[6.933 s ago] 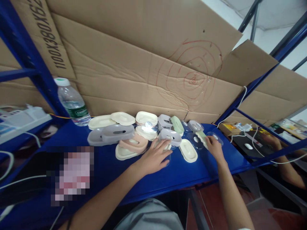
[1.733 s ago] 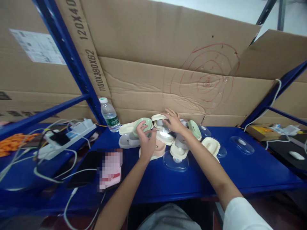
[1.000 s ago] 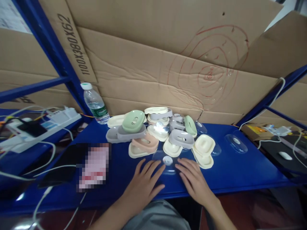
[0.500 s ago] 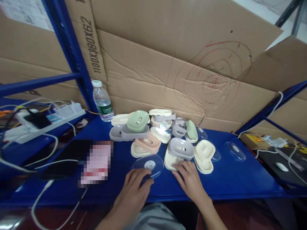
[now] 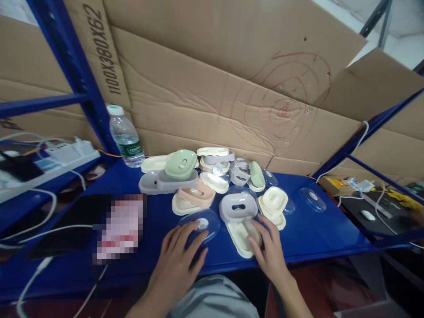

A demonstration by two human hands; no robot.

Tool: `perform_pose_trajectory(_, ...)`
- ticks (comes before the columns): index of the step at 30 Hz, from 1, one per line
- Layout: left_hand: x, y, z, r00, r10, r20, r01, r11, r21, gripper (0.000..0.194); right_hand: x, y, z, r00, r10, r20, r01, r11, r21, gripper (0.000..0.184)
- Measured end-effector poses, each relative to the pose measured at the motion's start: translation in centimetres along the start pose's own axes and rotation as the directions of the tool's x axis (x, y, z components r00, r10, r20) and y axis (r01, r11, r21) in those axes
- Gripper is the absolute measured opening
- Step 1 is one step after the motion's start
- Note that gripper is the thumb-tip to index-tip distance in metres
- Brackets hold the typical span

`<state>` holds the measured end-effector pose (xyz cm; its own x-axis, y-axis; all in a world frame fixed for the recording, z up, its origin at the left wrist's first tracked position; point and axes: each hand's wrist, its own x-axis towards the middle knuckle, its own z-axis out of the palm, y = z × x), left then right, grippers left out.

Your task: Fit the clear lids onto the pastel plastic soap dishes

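Observation:
My left hand (image 5: 183, 251) lies with fingers spread over the near edge of a clear oval lid (image 5: 210, 227) that has a round white sticker. My right hand (image 5: 270, 243) grips the right side of a cream soap dish base (image 5: 243, 243), thumb at the near side and fingers beyond; its fingers hide part of that edge. Just behind the base, a grey soap dish tray (image 5: 232, 211) with a slot in its floor sits against it. To the right is a stacked cream dish (image 5: 274, 199), and to the left a pink tray (image 5: 205, 194) tilts on a cream base (image 5: 180, 205).
Further back are a green tray (image 5: 180, 164) on grey trays (image 5: 149, 183), a mixed stack (image 5: 215, 157) and another clear lid (image 5: 312, 199). A water bottle (image 5: 126, 139) stands by the cardboard wall (image 5: 185, 88). Cables and a power strip (image 5: 71, 159) lie left.
My right hand has drawn the cream base toward me, partly out from under the grey tray. My left hand stays at the clear lid, fingers more spread. The view has shifted right.

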<state>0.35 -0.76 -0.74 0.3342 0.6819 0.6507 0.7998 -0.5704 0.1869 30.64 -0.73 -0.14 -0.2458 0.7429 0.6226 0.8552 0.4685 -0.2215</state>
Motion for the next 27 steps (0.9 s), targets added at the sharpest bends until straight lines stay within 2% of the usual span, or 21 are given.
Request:
perform_pose_trajectory(2, 0.0, -0.1, -0.6, 0.992, 0.098, 0.078, -0.098, 0.995, -0.003, 0.044, -0.1, -0.4, -0.2, 0.997, -0.061, 0.044, 0.063, 0.998, -0.029, 0.051)
perform_pose_trajectory(4, -0.2, -0.3, -1.1, 0.965, 0.211, 0.158, -0.209, 0.977, -0.033, 0.05, -0.1, -0.9, -0.3, 0.988, -0.111, 0.105, 0.115, 0.993, -0.036, 0.057)
perform_pose_trajectory(6, -0.7, -0.7, -1.3, 0.942, 0.276, 0.191, -0.271, 0.961, -0.055, 0.052, -0.1, -1.2, -0.2, 0.983, -0.123, 0.138, 0.131, 0.99, -0.049, 0.062)
perform_pose_trajectory(8, -1.3, -1.1, -1.3, 0.932, 0.312, 0.186, -0.304, 0.95, -0.07, 0.053, -0.1, -1.2, 0.0, 0.987, -0.111, 0.113, 0.12, 0.99, -0.075, 0.066)
perform_pose_trajectory(12, -2.4, -1.7, -1.0, 0.932, 0.332, 0.147, -0.309, 0.938, -0.16, 0.056, -0.4, -1.0, 0.1, 0.988, -0.151, 0.03, 0.153, 0.983, -0.102, 0.072)
perform_pose_trajectory(16, -3.0, -1.7, -1.5, 0.941, 0.32, 0.107, -0.281, 0.919, -0.276, 0.055, -0.6, -2.7, -0.9, 0.935, -0.334, 0.118, 0.331, 0.943, 0.04, 0.083)
perform_pose_trajectory(18, -3.0, -1.3, -1.7, 0.944, 0.311, 0.11, -0.264, 0.913, -0.311, 0.052, -0.5, -4.0, -1.4, 0.898, -0.396, 0.192, 0.372, 0.916, 0.146, 0.078)
perform_pose_trajectory(20, -3.0, -0.6, -1.7, 0.947, 0.303, 0.102, -0.256, 0.91, -0.327, 0.053, -0.3, -4.9, -1.6, 0.889, -0.405, 0.213, 0.358, 0.905, 0.23, 0.061)
perform_pose_trajectory(22, -2.8, 0.4, -1.5, 0.962, 0.267, 0.049, -0.237, 0.914, -0.328, 0.054, -0.1, -5.1, -1.6, 0.915, -0.372, 0.159, 0.314, 0.901, 0.3, 0.047)
perform_pose_trajectory(24, -2.2, 1.6, -1.3, 0.979, 0.2, -0.045, -0.203, 0.919, -0.339, 0.057, 0.0, -4.7, -1.7, 0.946, -0.316, 0.072, 0.269, 0.89, 0.368, 0.043)
perform_pose_trajectory(27, -0.3, 3.1, -0.8, 0.959, 0.147, -0.243, -0.234, 0.895, -0.379, 0.064, -0.2, -3.2, -2.4, 0.983, -0.168, -0.071, 0.182, 0.879, 0.441, 0.046)
